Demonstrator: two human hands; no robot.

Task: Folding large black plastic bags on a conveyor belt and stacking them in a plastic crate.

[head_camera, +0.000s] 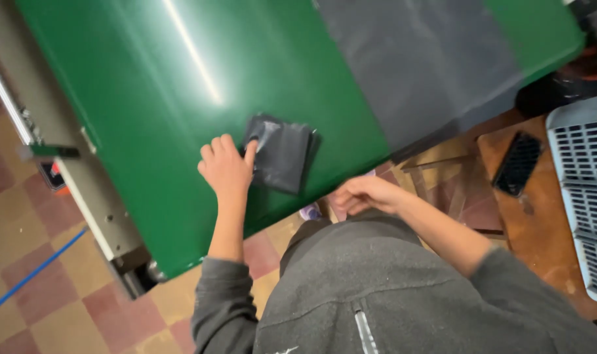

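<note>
A small stack of dark grey plastic bags (284, 154), folded flat into a rough square, lies on the green worktop (167, 98) near its front edge. The film looks thin and slightly glossy, with a pale sheen on the upper left corner where the top layer lifts a little. The person's left hand (226, 169) rests on the worktop just left of the stack, its fingers (250, 152) stretched out flat and the forefinger tip touching that lifted corner; nothing is gripped. As a judgement, the stack is folded and set down, yet its top layer appears only touched, not yet separated or picked up.

The right hand (367, 195) hangs off the worktop, right of the stack and below the edge, loosely curled; whether it holds anything cannot be told.

Beyond the stack, a wide sheet of translucent grey film (423, 65) lies spread over the smooth, shiny worktop. Well to the right of the stack stand a worn brown wooden table (541, 223) and a pale slotted plastic crate (587, 190). Left of the stack, past the worktop's metal side, is a chequered tile floor (42, 288).
</note>
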